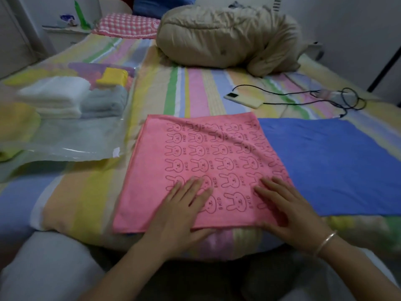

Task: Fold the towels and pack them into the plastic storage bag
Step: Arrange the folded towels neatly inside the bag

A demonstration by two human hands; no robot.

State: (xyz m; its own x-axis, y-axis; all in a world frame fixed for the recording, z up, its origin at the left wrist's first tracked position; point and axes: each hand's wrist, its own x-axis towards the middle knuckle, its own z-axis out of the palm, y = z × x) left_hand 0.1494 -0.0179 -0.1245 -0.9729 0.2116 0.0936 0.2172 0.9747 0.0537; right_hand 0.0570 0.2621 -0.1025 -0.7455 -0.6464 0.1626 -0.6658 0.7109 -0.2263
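— Hands first, since they are nearest: what are they doing?

— The left hand (184, 205) and the right hand (286, 209) both lie flat, fingers straight and spread, palms down on the near part of the pink square microfibre towel printed with rabbit faces (195, 153). Neither grips anything. I'd judge they are pressing it smooth so a fold comes out even; ripples show across its far right part.

— Where does that towel lie?

— Spread open on the pastel striped bed sheet (191, 88), its near edge at the edge of the bed, straight in front of the person. Not yet folded, as I read it.

— And the plain blue cloth towel (336, 166) to the right?

— Laid flat too, touching the pink one's right edge; whether one overlaps the other I cannot tell. Probably waiting its turn.

— The bag?

— The clear plastic storage bag (71, 144) lies to the left, a little farther off, handy for the left hand. Inside sit folded towels: a white stack (54, 96), a grey one (104, 103) just beside it, a yellow one (112, 77) behind. Packing looks well along.

— Beyond?

— A pale phone (243, 99) on a black cable (303, 94), then a bundled beige quilt (227, 38) and a pink checked pillow (128, 26).
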